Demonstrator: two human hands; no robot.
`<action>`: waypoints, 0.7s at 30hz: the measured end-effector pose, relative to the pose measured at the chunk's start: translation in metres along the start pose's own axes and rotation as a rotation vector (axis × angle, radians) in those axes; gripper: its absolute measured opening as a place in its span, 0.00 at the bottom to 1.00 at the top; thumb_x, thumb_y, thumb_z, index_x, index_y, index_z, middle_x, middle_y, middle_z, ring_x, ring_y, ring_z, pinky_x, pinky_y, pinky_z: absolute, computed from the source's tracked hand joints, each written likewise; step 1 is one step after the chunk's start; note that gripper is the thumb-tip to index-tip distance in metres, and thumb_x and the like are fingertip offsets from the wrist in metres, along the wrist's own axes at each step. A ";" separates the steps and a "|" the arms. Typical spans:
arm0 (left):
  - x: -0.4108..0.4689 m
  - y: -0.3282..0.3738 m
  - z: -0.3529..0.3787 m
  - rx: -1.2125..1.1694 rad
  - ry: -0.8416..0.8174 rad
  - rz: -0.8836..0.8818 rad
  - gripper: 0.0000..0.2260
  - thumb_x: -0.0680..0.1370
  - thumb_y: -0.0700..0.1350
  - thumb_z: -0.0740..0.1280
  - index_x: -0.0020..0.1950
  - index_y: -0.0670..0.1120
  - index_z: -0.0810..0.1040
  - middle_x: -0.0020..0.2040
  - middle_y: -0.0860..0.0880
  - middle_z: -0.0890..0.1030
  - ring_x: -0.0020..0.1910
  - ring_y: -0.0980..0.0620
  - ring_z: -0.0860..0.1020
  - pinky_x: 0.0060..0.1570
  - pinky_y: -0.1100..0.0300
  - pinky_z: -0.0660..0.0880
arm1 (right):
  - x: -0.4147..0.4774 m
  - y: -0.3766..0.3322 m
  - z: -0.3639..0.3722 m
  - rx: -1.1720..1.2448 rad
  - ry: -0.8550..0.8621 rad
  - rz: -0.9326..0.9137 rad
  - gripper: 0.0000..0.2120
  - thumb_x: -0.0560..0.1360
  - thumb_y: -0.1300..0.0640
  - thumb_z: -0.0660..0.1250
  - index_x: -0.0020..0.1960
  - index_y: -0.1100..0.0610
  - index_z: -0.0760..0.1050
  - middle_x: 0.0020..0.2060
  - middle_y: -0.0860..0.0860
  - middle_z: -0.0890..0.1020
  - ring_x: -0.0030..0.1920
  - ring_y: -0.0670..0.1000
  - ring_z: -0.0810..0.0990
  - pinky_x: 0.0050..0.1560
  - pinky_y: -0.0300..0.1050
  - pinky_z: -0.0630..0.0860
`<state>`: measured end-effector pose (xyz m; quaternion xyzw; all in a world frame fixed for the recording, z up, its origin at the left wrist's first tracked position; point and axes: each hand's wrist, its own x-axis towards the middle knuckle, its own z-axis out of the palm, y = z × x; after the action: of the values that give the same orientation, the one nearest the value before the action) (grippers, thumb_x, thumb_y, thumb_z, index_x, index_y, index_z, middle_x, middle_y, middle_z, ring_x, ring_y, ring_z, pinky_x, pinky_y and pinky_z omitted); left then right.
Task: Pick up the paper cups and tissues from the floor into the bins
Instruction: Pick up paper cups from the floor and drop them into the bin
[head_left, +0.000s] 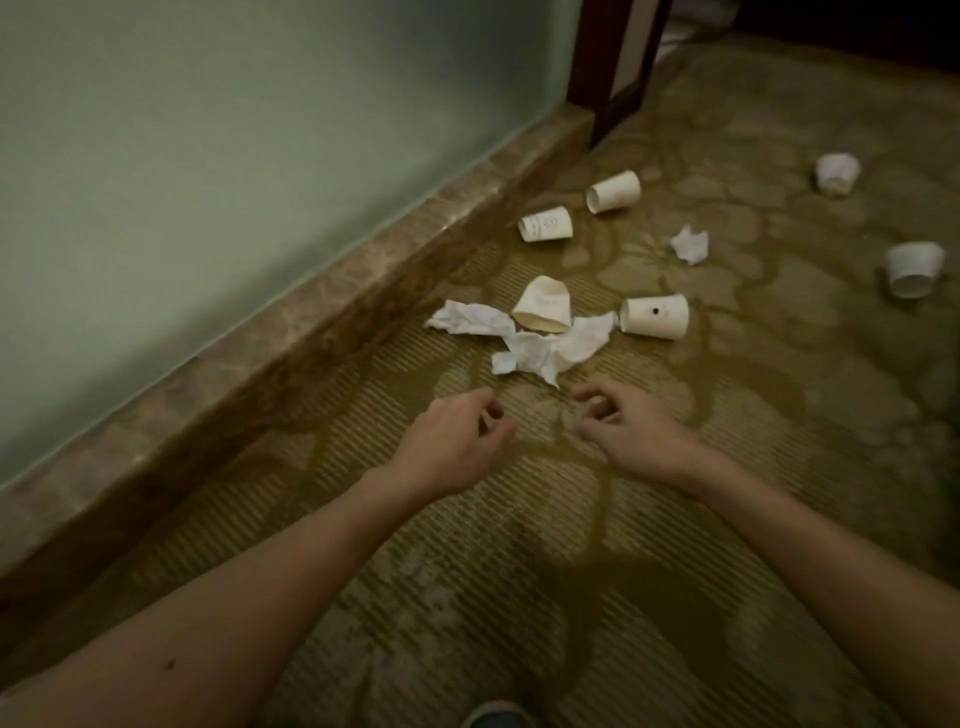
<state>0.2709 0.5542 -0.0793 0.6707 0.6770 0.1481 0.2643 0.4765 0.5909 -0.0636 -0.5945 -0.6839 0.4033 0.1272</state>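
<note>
1. Presently the left hand (457, 436) hovers above the carpeted floor (519, 545). Its grip is loosely curled and has hold of nothing.
2. Beside it, and apart from it, the right hand (628, 426) has the same loosely curled, empty grip, just short of the large tissue (556, 351).
3. A crushed cup (543, 306) touches the far side of the large tissue. A second tissue (470, 319) adjoins it on the wall side.
4. At the tissue's other end, a dotted cup (655, 316) lies on its side.
5. Farther along the floor's wall edge, near the stone skirting (311, 312), a printed cup (545, 224) and a plain cup (614, 191) lie tipped over.
6. A small tissue (690, 244) sits out from the wall, beyond the dotted cup.
7. Well apart, toward the floor's right side, lie a far cup (837, 172) and an edge cup (914, 267).
</note>
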 end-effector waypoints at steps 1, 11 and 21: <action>0.013 0.000 0.011 0.008 -0.017 -0.014 0.14 0.80 0.57 0.63 0.59 0.50 0.78 0.53 0.50 0.81 0.52 0.50 0.78 0.52 0.52 0.76 | 0.010 0.010 0.001 0.000 0.015 0.030 0.16 0.77 0.51 0.68 0.63 0.46 0.72 0.55 0.48 0.79 0.49 0.47 0.78 0.49 0.46 0.77; 0.108 0.000 0.067 0.110 -0.117 -0.059 0.24 0.81 0.59 0.59 0.77 0.56 0.63 0.74 0.44 0.64 0.72 0.42 0.64 0.68 0.46 0.64 | 0.092 0.064 0.004 -0.040 0.088 0.125 0.24 0.78 0.42 0.62 0.73 0.44 0.65 0.73 0.51 0.66 0.69 0.54 0.69 0.65 0.50 0.67; 0.182 -0.019 0.089 -0.028 -0.233 -0.158 0.27 0.81 0.64 0.52 0.79 0.61 0.51 0.81 0.44 0.45 0.79 0.40 0.45 0.75 0.42 0.50 | 0.163 0.080 0.029 0.034 0.003 0.199 0.29 0.77 0.31 0.47 0.74 0.40 0.63 0.78 0.50 0.57 0.78 0.55 0.53 0.75 0.60 0.52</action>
<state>0.3115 0.7191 -0.1916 0.6240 0.6903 0.0574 0.3616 0.4718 0.7260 -0.1877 -0.6579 -0.6142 0.4248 0.0976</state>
